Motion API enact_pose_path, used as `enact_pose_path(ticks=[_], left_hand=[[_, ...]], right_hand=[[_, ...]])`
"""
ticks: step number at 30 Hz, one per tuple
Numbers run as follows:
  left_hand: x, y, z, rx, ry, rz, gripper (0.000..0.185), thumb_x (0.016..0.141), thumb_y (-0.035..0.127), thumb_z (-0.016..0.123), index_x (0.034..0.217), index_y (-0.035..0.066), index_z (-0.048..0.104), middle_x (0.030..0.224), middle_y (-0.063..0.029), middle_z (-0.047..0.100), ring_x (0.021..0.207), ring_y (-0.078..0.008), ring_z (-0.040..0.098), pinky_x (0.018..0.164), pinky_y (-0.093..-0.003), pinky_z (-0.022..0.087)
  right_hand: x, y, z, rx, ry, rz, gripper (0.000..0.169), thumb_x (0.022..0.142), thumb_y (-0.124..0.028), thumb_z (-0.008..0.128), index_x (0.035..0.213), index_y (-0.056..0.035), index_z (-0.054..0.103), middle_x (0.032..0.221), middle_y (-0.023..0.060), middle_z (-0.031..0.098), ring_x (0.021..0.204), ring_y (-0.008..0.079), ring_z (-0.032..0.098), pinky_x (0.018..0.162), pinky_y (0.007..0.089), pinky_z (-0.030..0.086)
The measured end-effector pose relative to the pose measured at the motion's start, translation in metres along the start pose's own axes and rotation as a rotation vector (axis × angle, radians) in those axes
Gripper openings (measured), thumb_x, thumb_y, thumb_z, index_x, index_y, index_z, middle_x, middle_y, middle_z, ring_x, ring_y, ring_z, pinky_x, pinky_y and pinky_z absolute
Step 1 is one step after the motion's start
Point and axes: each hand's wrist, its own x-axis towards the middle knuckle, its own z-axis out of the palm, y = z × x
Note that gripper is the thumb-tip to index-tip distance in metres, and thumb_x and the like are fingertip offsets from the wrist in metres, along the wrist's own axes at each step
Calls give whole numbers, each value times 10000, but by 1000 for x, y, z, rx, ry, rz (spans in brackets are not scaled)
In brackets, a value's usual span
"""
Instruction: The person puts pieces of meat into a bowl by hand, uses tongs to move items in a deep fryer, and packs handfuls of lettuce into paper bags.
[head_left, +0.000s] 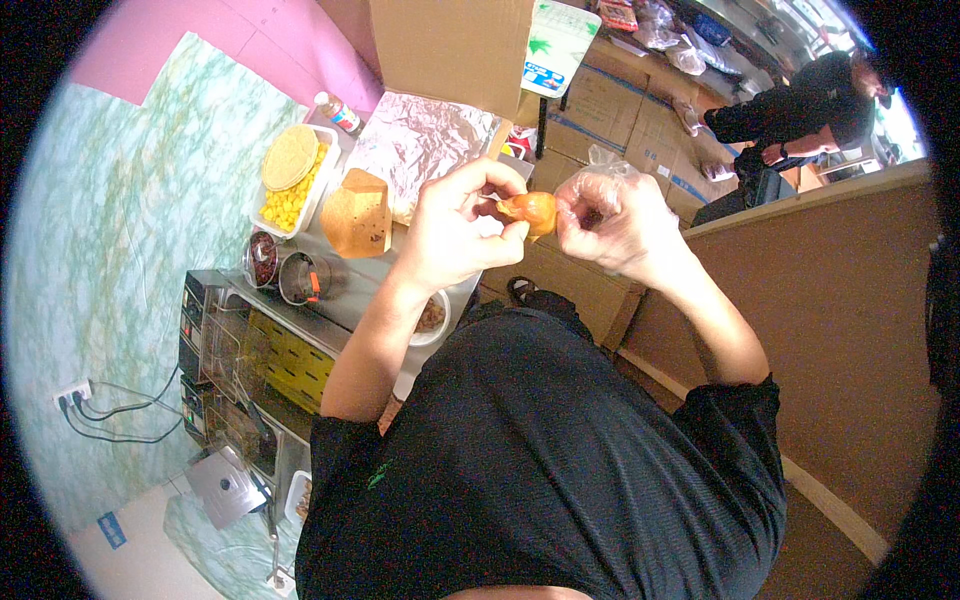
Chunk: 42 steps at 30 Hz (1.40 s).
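Note:
A small, glossy orange-brown piece of food (538, 213) is held up in front of me, above the floor beside the counter. The thumb and fingers of my left hand (469, 225) grip its left side. My right hand (619, 217) pinches its right end, with thin clear plastic (606, 169) around the fingers; whether this is a glove or a bag I cannot tell. Left of my left hand, a brown kraft-paper pouch (358, 214) with dark specks lies at the counter edge. Behind it is a crumpled foil sheet (420, 139) by an upright cardboard flap (450, 52).
A white tub (327, 161) holds yellow pieces and round tan discs. Two metal pots (304, 277) and a white bowl (442, 319) stand nearer me. Ovens (240, 337) line the left wall. A person in dark clothes (795, 109) is beyond the brown partition (825, 300).

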Motion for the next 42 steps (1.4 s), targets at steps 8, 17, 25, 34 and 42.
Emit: enact_pose_path(ticks=[8, 17, 25, 34, 42], left_hand=[[-6, -19, -5, -176, 40, 57, 309, 795, -65, 691, 1073, 13, 580, 1014, -39, 614, 933, -88, 599, 823, -249, 512], [-2, -17, -8, -183, 11, 142, 326, 793, -39, 696, 1087, 22, 568, 1057, -52, 602, 955, -106, 587, 861, -267, 487], [1, -22, -9, -203, -11, 164, 324, 792, -47, 683, 1081, 35, 563, 1069, -69, 604, 982, -119, 583, 874, -280, 480], [1, -23, -12, -219, 32, 148, 323, 795, -59, 688, 1077, 35, 563, 1061, -65, 600, 966, -117, 581, 859, -271, 483], [1, -22, -17, -179, 69, 155, 323, 794, -65, 703, 1070, 32, 566, 1049, -49, 600, 960, -107, 583, 847, -265, 490]], right_hand=[[-1, 10, 11, -163, 129, 83, 109, 791, -166, 721, 856, -81, 698, 709, 85, 687, 650, 220, 702, 644, 339, 573], [-12, 51, 19, 476, 116, 186, 108, 895, -107, 663, 939, -11, 682, 843, 28, 700, 772, 105, 681, 705, 255, 546], [-23, 60, 27, 640, 110, 277, 172, 936, -168, 674, 1019, -17, 678, 867, 53, 715, 815, 107, 678, 736, 254, 530], [-16, 57, 34, 637, 106, 293, 149, 973, -179, 662, 1005, -36, 689, 864, 40, 709, 775, 99, 666, 639, 233, 504], [-7, 57, 33, 609, 40, 314, 209, 983, -215, 654, 1059, -25, 694, 891, 63, 730, 802, 107, 681, 672, 247, 518]])
